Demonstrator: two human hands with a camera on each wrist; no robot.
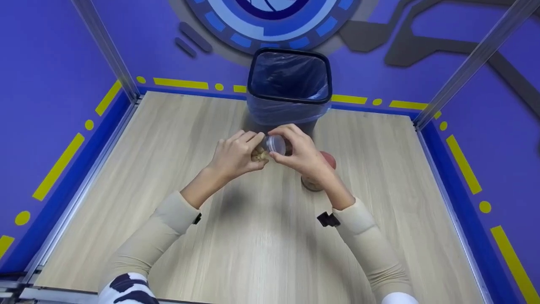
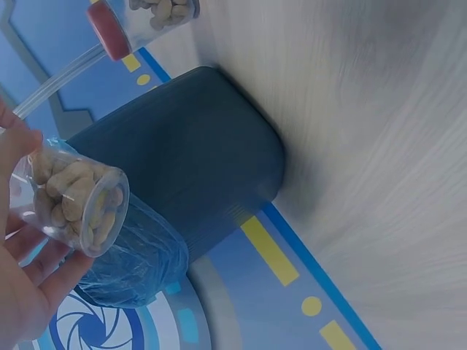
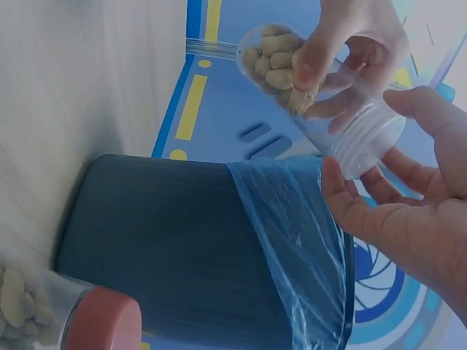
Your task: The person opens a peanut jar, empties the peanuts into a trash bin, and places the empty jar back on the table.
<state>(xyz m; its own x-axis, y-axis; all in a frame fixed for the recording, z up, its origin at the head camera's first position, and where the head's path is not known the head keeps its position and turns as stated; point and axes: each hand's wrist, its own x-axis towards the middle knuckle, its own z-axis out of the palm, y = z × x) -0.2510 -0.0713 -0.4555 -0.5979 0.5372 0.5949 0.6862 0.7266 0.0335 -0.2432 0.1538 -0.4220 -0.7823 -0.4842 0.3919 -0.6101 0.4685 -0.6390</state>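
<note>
Peanut jar (image 2: 74,195) between your left fingers (image 1: 255,141), gripping body, and right fingers (image 1: 281,130), pinching threaded end (image 3: 368,142). Likely light, stiff, slick; hold mid-body.

Two jars (image 2: 76,200) (image 2: 149,18), one bin (image 2: 193,149), two hands (image 1: 236,154) (image 1: 301,152)

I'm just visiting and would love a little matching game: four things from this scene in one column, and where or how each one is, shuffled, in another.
Things
1. Left hand
2. Bin
3. Right hand
4. Jar on the table

Where or how
A. Fingers at the ridged, clear end of the held jar
B. Topped with a red lid
C. Gripping the held jar near its tan pieces
D. Lined with a plastic bag

Pairs: 1-C, 2-D, 3-A, 4-B
</note>
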